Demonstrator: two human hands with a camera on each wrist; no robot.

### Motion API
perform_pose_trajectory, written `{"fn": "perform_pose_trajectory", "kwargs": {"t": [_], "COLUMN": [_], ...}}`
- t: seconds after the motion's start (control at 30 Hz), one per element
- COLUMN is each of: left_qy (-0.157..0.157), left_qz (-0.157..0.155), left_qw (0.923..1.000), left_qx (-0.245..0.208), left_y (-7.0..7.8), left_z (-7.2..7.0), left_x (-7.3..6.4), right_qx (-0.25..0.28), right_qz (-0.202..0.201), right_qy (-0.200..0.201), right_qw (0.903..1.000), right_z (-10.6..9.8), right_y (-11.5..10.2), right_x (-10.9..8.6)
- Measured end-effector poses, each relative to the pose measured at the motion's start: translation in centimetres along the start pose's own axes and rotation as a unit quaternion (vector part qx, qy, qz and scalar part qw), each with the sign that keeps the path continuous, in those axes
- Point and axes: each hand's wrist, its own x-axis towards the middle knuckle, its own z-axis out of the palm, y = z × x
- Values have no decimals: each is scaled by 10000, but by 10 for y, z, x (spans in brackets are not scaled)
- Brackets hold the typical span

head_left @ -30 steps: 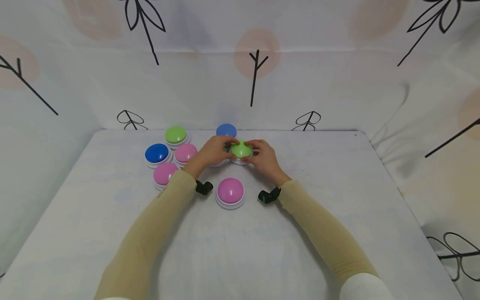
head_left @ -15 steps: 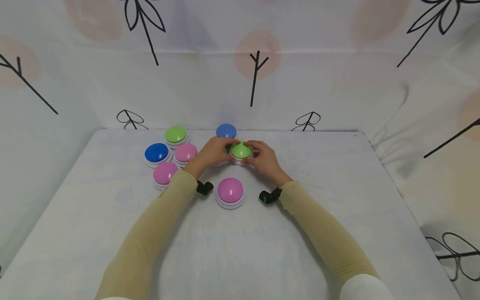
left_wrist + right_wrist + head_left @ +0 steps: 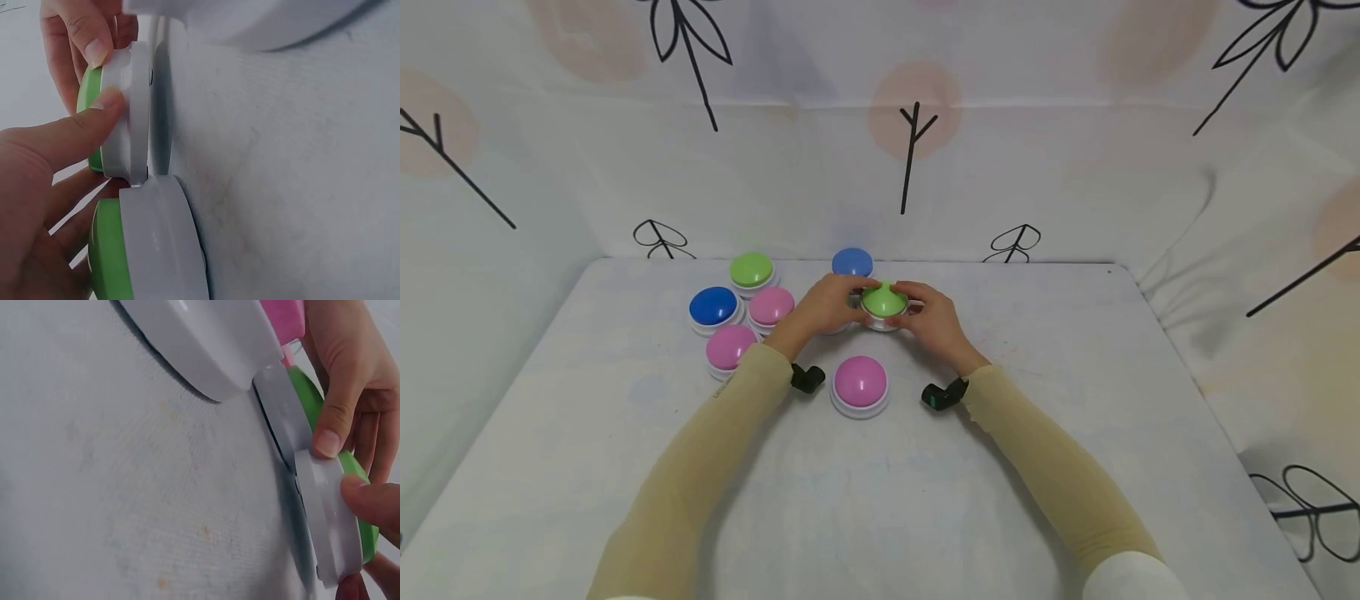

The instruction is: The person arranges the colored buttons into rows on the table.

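Note:
Both hands hold one green push button (image 3: 883,302) with a round white base, near the back middle of the table. My left hand (image 3: 829,302) grips its left side, thumb on the white rim in the left wrist view. My right hand (image 3: 931,318) pinches the right side, thumb (image 3: 359,487) near the dome's edge in the right wrist view. A shadowed gap shows between its base and the table. Right beside it stands a second green button (image 3: 159,244), mostly hidden behind my left hand in the head view. A light-blue button (image 3: 852,261) sits just behind.
A pink button (image 3: 861,383) stands nearer, between the forearms. Left of my left hand cluster a green button (image 3: 752,271), a dark-blue button (image 3: 713,307) and two pink ones, the nearer pink button (image 3: 730,347) partly behind the sleeve. A patterned cloth wall (image 3: 820,183) borders the table's back.
The held green button and my right hand have shifted very slightly to the right. Both hands keep their hold, and the other buttons stay in place.

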Motion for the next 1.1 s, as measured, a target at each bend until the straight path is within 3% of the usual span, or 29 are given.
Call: {"fn": "perform_pose_trajectory", "kwargs": {"t": [0.27,0.67,1.1], "left_qy": [121,381,366], "left_qz": [143,371,737], "left_qw": [9997,9983,9964], "left_qx": [-124,-234,-189], "left_y": [5,17,27], "left_z": [1,2,10], "left_x": [-5,-19,-30], "right_qx": [250,13,-20], "right_qz": [62,-7,13], "right_qy": [-93,-193,-280], "right_qw": [9996,9998,9996], "right_z": [-9,-19,-24], "right_y": [-8,-15,-14], "right_x": [-10,-25,-44]}}
